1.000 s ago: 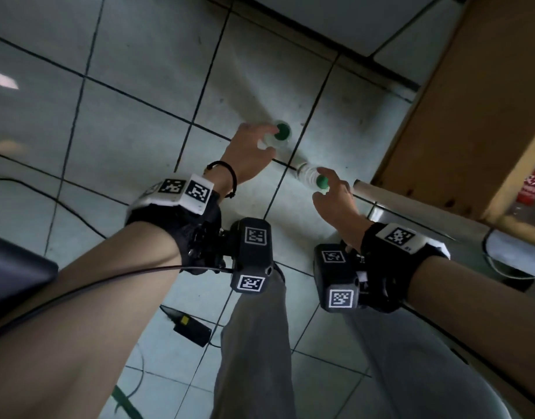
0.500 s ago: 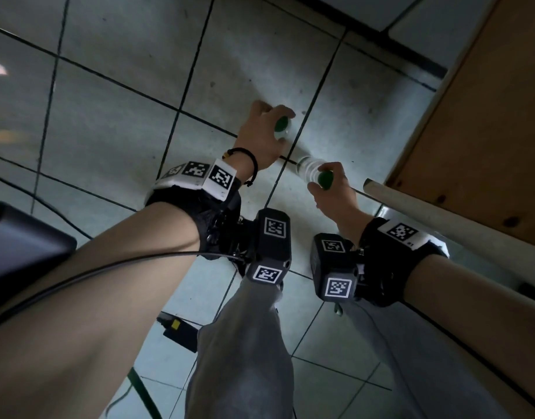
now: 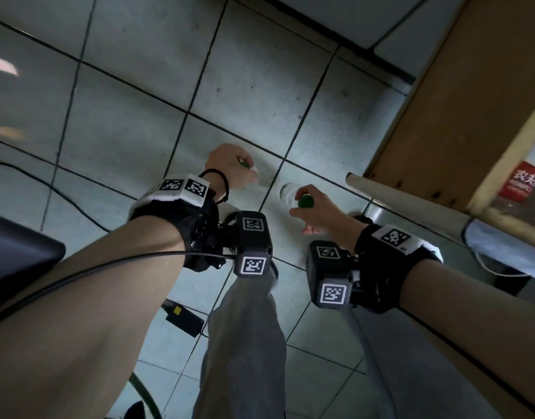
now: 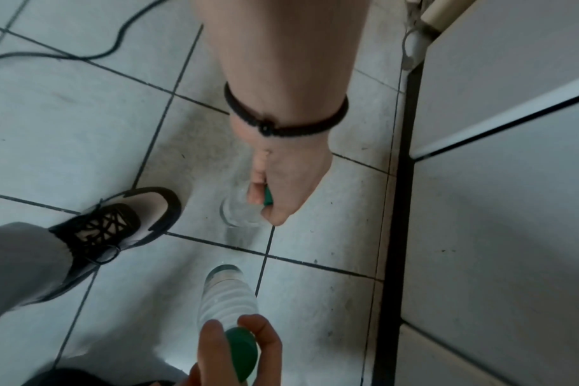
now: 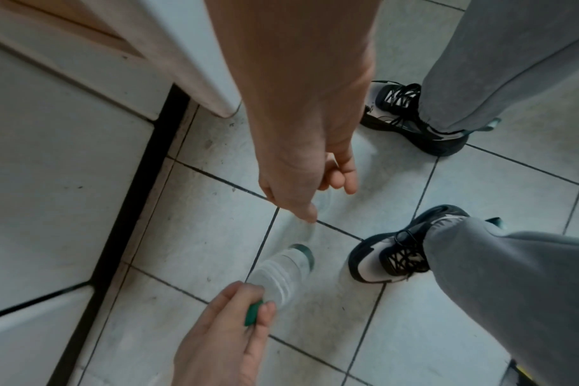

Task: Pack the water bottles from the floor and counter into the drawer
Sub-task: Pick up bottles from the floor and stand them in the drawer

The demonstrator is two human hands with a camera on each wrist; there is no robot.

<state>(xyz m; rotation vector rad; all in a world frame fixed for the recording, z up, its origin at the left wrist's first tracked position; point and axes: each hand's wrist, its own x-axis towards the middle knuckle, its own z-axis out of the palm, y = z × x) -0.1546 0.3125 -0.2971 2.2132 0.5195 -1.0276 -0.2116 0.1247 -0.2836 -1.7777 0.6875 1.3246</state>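
Two clear water bottles with green caps hang over the tiled floor. My left hand (image 3: 240, 173) grips the cap (image 4: 267, 196) of one bottle (image 4: 237, 212), fingers curled round it. My right hand (image 3: 302, 204) pinches the cap (image 4: 242, 347) of the other, ribbed bottle (image 4: 227, 300) between thumb and fingers. In the right wrist view the left hand's bottle (image 5: 281, 274) is sharp, while the one under my right hand (image 5: 318, 198) is a faint blur. The open drawer (image 3: 411, 201) is at the right, with a red-labelled bottle (image 3: 523, 182) lying inside.
A wooden cabinet side (image 3: 472, 101) rises behind the drawer. My grey trouser legs (image 3: 245, 343) and black-and-white shoes (image 4: 116, 222) stand just behind the bottles. A black cable (image 3: 78, 201) and a black adapter (image 3: 184, 316) lie on the floor to the left.
Both hands have closed on the green caps and drawn back toward me with the bottles. The left hand's cap is now mostly covered by its fingers.
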